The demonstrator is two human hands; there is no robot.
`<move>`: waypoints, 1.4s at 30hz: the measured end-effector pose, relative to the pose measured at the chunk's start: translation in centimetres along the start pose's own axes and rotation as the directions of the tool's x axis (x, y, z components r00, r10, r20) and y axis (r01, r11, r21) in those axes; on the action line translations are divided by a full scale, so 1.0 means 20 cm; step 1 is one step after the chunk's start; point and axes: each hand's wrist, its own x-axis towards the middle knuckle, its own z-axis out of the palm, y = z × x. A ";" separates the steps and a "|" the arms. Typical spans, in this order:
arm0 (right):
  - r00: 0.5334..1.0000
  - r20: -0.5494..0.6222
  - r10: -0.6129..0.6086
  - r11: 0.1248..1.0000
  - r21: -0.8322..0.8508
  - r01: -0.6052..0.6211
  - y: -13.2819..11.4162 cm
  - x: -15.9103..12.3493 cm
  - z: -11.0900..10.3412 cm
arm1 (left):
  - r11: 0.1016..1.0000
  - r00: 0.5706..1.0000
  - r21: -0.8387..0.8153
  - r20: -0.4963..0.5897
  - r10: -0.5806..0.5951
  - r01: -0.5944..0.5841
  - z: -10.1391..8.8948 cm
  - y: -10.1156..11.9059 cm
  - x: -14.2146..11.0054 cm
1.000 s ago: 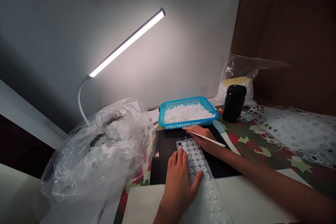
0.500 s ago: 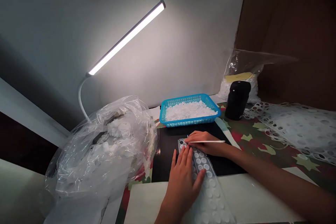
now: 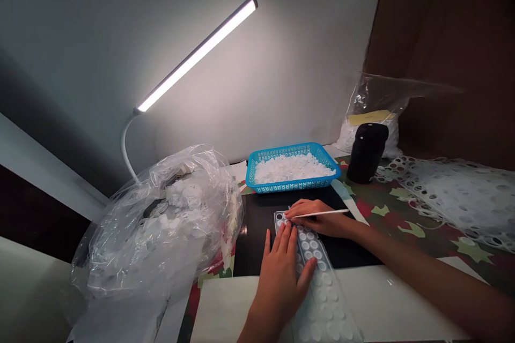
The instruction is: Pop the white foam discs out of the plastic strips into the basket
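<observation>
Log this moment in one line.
left hand: flat on clear dot strip | right hand: holds white stick, tip at strip's end | beyond: blue plastic basket

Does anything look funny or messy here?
The big plastic bag on the left looks messy: it is crumpled and slumped in a heap, with white bits showing inside. Nothing else looks spilled or broken.
</observation>
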 end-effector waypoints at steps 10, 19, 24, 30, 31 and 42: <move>0.999 -0.016 -0.047 0.986 -0.162 0.044 -0.04 0.01 0.02 | 1.000 1.000 0.004 0.003 -0.020 0.020 -0.02 0.01 0.00; 0.969 -0.245 0.010 0.963 -0.258 -0.075 0.00 0.01 -0.02 | 1.000 1.000 0.011 -0.008 -0.020 0.021 -0.01 0.02 0.00; 0.985 -0.172 0.011 0.973 -0.227 -0.051 -0.05 -0.02 -0.08 | 1.000 1.000 0.014 -0.014 -0.006 0.006 0.00 0.01 0.00; 1.000 -0.008 0.000 0.986 -0.165 -0.001 -0.03 -0.07 -0.08 | 0.997 0.997 -0.008 0.027 0.073 -0.073 -0.04 0.03 0.00; 1.000 0.004 0.005 0.987 -0.159 -0.004 -0.03 -0.07 -0.08 | 0.996 0.996 -0.014 0.036 0.084 -0.083 -0.04 0.04 0.00; 0.998 0.050 0.036 0.995 -0.095 -0.031 -0.02 -0.07 -0.10 | 0.995 0.994 -0.035 0.062 0.090 -0.088 -0.03 0.04 0.00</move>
